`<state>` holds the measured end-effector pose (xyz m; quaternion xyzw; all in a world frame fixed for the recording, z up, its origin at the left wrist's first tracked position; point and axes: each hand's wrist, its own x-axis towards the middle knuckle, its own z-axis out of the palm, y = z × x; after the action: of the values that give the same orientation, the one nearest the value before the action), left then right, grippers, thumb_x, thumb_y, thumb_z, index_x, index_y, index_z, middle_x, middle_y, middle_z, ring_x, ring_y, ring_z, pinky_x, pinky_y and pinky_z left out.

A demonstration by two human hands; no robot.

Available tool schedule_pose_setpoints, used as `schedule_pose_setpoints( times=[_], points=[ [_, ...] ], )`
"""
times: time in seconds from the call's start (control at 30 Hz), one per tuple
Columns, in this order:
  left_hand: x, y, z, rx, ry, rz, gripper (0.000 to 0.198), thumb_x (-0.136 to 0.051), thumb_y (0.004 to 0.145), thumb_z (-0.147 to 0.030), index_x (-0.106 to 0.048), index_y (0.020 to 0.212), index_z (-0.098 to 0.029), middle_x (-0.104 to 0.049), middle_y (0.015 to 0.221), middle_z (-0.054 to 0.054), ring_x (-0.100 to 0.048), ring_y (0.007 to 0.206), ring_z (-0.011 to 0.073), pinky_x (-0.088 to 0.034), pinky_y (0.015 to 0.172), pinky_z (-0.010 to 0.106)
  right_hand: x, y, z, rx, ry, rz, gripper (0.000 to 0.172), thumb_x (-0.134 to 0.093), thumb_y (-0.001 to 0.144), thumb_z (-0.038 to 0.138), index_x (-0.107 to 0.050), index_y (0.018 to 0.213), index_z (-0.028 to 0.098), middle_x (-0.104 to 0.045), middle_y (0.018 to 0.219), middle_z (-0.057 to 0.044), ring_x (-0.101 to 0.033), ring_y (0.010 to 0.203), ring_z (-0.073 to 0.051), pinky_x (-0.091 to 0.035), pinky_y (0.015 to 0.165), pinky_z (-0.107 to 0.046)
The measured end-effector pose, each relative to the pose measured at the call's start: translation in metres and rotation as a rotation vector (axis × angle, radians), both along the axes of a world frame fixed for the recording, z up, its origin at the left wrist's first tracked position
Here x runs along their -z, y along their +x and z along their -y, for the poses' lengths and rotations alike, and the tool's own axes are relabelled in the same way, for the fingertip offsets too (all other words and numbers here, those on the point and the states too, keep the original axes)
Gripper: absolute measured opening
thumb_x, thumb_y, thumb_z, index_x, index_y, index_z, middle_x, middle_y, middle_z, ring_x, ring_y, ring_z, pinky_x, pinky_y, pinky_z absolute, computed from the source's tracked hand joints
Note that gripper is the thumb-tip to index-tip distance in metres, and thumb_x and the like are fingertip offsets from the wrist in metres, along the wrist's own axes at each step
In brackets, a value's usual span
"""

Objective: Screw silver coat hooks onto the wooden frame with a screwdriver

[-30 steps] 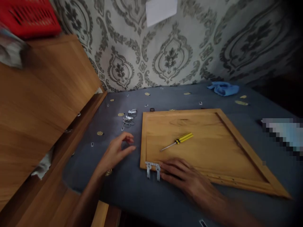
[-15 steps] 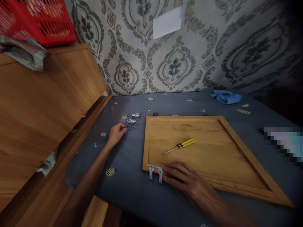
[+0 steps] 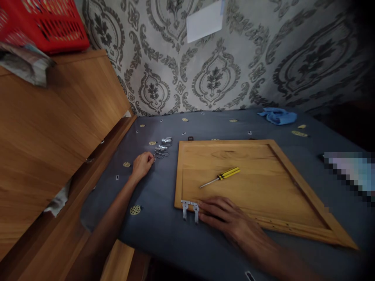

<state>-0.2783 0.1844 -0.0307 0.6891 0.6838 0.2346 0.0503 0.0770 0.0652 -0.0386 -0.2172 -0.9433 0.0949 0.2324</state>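
Wood fills the left side: a tall cabinet [image 3: 58, 117] stands against the edge of the surface [image 3: 164, 234], which is covered in blue-grey cloth with small yellow spots. Patterned grey wallpaper [image 3: 234, 70] rises behind, with a white paper [image 3: 204, 20] stuck on it. A wooden panel [image 3: 263, 195] with a raised frame lies flat on the surface, right of centre. A red basket [image 3: 49, 23] sits on top of the cabinet, and a blue cloth [image 3: 277, 116] lies crumpled near the wall, well apart from the panel.

The right hand [image 3: 225, 216] lies flat and open, palm down, on the panel's near edge close to its left corner, holding nothing. The left hand [image 3: 142, 164] rests on the surface left of the panel, well apart from the right hand. Its fingers are curled, with the tips at the near end of the metal parts [image 3: 162, 147]. Whether it grips one of them cannot be told.

A yellow-handled screwdriver [image 3: 219, 177] lies loose on the panel, beyond the right hand, with its tip pointing left. A silver hinge [image 3: 190, 208] sits at the panel's near left corner, just beside the right fingertips, its two arms sticking out over the cloth. The small metal parts lie in a loose cluster on the surface, just off the panel's far left corner.
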Motion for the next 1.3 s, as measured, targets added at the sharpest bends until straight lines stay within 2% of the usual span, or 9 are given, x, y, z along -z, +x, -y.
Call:
schedule_pose_setpoints(
  times=[0.17, 0.33, 0.6, 0.83, 1.03, 1.2, 1.3],
  points=[
    [-0.004, -0.004, -0.002, 0.051, 0.008, 0.007, 0.012, -0.059, 0.086, -0.013, -0.068, 0.089, -0.021, -0.068, 0.083, 0.001, -0.061, 0.076, 0.0162, -0.044, 0.07, 0.025, 0.001, -0.001, -0.001, -0.007, 0.04, -0.016, 0.034, -0.044, 0.104, 0.021, -0.069, 0.127, 0.025, -0.073, 0.129, -0.007, -0.066, 0.116, -0.023, -0.057, 0.096, -0.041],
    [-0.004, -0.001, -0.004, 0.054, 0.02, 0.0, 0.02, -0.056, 0.09, -0.014, -0.07, 0.102, -0.023, -0.066, 0.085, 0.001, -0.06, 0.077, 0.0177, -0.043, 0.07, 0.027, 0.001, 0.0, -0.001, -0.009, 0.003, 0.011, 0.034, -0.044, 0.104, 0.023, -0.068, 0.129, 0.026, -0.071, 0.133, -0.007, -0.064, 0.118, -0.022, -0.056, 0.097, -0.042],
    [-0.009, -0.005, -0.002, 0.107, -0.005, -0.034, 0.013, -0.061, 0.087, -0.015, -0.071, 0.088, -0.022, -0.066, 0.083, 0.001, -0.06, 0.078, 0.0182, -0.043, 0.071, 0.027, 0.003, 0.002, 0.0, -0.02, -0.054, 0.012, 0.037, -0.045, 0.103, 0.022, -0.066, 0.133, 0.026, -0.068, 0.136, -0.008, -0.061, 0.123, -0.024, -0.054, 0.1, -0.045],
    [-0.012, -0.009, -0.001, 0.163, -0.027, -0.059, 0.022, -0.062, 0.088, -0.017, -0.073, 0.105, -0.026, -0.066, 0.085, 0.001, -0.06, 0.076, 0.0181, -0.043, 0.069, 0.027, 0.007, 0.002, -0.001, -0.024, -0.079, -0.002, 0.036, -0.043, 0.106, 0.029, -0.065, 0.134, 0.028, -0.068, 0.137, -0.007, -0.06, 0.124, -0.023, -0.052, 0.102, -0.044],
    [-0.013, -0.013, -0.001, 0.212, -0.034, -0.057, 0.016, -0.062, 0.089, -0.016, -0.075, 0.096, -0.023, -0.064, 0.083, 0.001, -0.06, 0.075, 0.0175, -0.042, 0.069, 0.027, 0.007, 0.003, 0.0, -0.022, -0.07, -0.005, 0.036, -0.045, 0.105, 0.027, -0.065, 0.134, 0.028, -0.069, 0.134, -0.008, -0.06, 0.124, -0.024, -0.052, 0.102, -0.046],
    [-0.015, -0.015, 0.001, 0.25, -0.033, -0.036, 0.018, -0.064, 0.089, -0.016, -0.075, 0.101, -0.023, -0.066, 0.084, 0.001, -0.06, 0.076, 0.0163, -0.043, 0.072, 0.026, 0.003, 0.002, 0.001, -0.011, -0.107, -0.006, 0.036, -0.045, 0.104, 0.026, -0.066, 0.133, 0.029, -0.069, 0.134, -0.008, -0.06, 0.124, -0.024, -0.052, 0.104, -0.047],
    [-0.017, -0.016, 0.001, 0.266, -0.031, -0.028, 0.015, -0.063, 0.089, -0.016, -0.075, 0.097, -0.022, -0.066, 0.085, 0.001, -0.061, 0.075, 0.0157, -0.044, 0.072, 0.026, 0.004, 0.002, 0.001, 0.004, -0.076, -0.005, 0.036, -0.044, 0.104, 0.021, -0.067, 0.13, 0.028, -0.07, 0.133, -0.007, -0.061, 0.123, -0.024, -0.053, 0.101, -0.046]
  ],
)
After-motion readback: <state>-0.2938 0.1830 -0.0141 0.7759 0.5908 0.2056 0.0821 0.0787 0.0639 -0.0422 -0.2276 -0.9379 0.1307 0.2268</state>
